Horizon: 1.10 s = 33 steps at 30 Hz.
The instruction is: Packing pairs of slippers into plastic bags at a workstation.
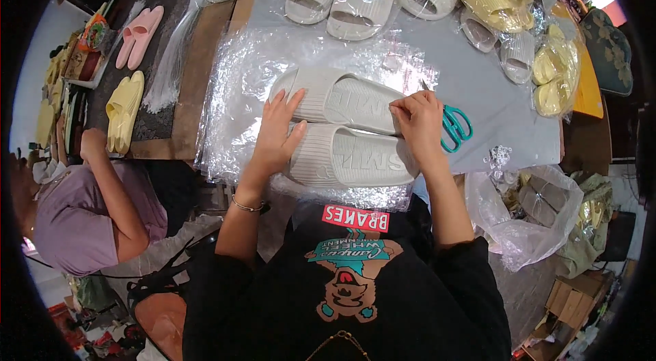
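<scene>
Two light grey slippers [362,105] lie side by side, soles down, on a stack of clear plastic bags [239,88] in front of me. My left hand [277,132] rests over their toe ends, its fingers spread against the ribbed straps. At the heel ends, my right hand [418,118] has thumb and fingertips pinched together. What it pinches, if anything, is too small to make out. Beside that hand lies a pair of scissors with teal handles [456,129], its blades partly hidden behind my fingers.
Bagged grey slippers [361,9] and bagged yellow slippers [502,2] line the table's far side. Pink slippers [140,36] and yellow slippers [124,112] lie on the dark table leftward, where a person [102,217] sits. An open plastic bag [523,217] is at the right.
</scene>
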Each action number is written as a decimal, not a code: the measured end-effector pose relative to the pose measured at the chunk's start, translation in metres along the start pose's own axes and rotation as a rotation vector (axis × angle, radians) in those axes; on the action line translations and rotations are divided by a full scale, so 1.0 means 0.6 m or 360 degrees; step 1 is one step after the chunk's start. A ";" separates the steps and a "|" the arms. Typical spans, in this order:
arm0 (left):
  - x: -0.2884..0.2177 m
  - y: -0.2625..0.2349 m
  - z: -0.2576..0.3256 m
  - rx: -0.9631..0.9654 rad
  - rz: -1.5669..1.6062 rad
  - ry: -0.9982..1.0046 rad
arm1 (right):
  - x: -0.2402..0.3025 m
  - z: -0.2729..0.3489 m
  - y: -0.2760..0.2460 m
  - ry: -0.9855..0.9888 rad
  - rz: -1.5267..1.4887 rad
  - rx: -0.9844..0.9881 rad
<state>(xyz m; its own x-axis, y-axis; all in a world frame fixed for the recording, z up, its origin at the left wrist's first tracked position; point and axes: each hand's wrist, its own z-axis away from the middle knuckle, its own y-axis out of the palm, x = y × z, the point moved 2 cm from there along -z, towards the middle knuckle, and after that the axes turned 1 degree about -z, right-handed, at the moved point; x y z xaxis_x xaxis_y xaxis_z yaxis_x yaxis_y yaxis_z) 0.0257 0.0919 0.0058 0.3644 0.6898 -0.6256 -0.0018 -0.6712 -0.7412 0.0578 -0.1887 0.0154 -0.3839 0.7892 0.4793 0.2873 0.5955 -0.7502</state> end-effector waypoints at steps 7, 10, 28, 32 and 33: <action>-0.007 -0.003 0.001 -0.0028 0.0010 0.0019 | -0.005 -0.018 -0.003 -0.0003 0.0067 0.0164; -0.002 0.001 0.001 -0.0039 -0.0011 0.0039 | -0.009 -0.023 0.000 -0.0049 0.0083 0.0300; 0.004 0.000 0.003 -0.0014 -0.0003 0.0038 | -0.001 0.008 -0.009 -0.0119 -0.0120 -0.0043; 0.001 0.003 -0.001 -0.0006 -0.0031 0.0010 | -0.012 0.007 -0.011 0.0113 -0.0283 0.0045; 0.004 0.001 0.002 -0.0016 -0.0032 0.0007 | -0.010 0.003 -0.012 0.0103 -0.0284 0.0047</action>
<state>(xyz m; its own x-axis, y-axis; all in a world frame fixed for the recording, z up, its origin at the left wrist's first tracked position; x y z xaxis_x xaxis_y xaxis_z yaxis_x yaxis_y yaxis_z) 0.0255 0.0934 0.0035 0.3682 0.7023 -0.6093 0.0152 -0.6598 -0.7513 0.0566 -0.1978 0.0170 -0.3689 0.6800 0.6337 0.1935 0.7230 -0.6632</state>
